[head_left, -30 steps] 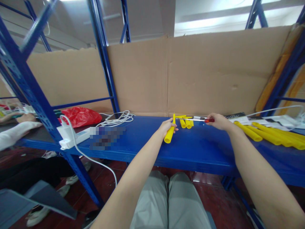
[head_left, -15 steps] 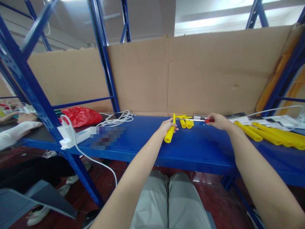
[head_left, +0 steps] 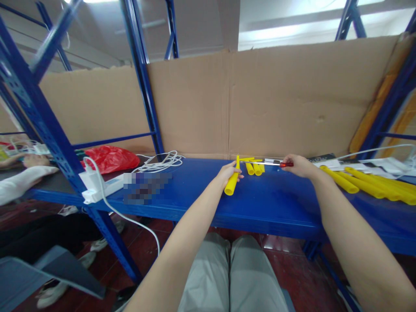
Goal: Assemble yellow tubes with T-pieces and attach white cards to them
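My left hand (head_left: 225, 173) is closed round a yellow tube (head_left: 231, 185), whose open round end faces me and whose narrower end points away. In my right hand (head_left: 296, 165) is a screwdriver (head_left: 286, 164) with a red handle, gripped between the fingers. Its metal shaft lies level and points left, the tip reaching the narrow far end of the tube; whether it sits in a screw or hole is too small to tell. Just behind, between my hands, several short yellow tubes (head_left: 257, 170) lie on the blue shelf (head_left: 195, 190).
More yellow tubes (head_left: 373, 184) lie at right beside papers (head_left: 383, 167). On the left are a white power strip (head_left: 110, 185), coiled white cable (head_left: 165, 161) and a red plastic bag (head_left: 108, 159). Cardboard (head_left: 276, 99) stands behind. Another person's sleeved arm (head_left: 26, 180) rests at far left.
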Demonstrator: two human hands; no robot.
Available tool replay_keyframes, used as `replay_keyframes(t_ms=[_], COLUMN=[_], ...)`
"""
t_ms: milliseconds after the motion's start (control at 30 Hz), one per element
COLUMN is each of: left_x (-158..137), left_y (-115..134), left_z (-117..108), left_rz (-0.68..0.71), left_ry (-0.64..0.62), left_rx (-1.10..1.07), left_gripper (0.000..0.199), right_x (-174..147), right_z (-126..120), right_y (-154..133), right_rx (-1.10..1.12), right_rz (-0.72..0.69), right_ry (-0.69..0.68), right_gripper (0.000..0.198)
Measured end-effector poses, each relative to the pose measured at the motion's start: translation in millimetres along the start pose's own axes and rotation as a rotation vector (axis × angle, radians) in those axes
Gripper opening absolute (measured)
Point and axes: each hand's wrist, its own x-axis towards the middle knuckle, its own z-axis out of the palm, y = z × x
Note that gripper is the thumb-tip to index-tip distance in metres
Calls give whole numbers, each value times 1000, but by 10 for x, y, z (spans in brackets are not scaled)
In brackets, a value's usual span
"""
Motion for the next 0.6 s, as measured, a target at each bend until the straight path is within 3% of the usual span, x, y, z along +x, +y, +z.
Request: replay_keyframes(t_ms=[600], left_x=[-34], left_y=[6], left_z=[-2], left_rz=[-2], left_ry=[-46], left_rx=[-21], left_gripper=[78], right_x=[-36], right_z=[-33], right_y=[-66], right_rx=[56], right_rz=[36], right_ry=[-25], right_gripper=[11])
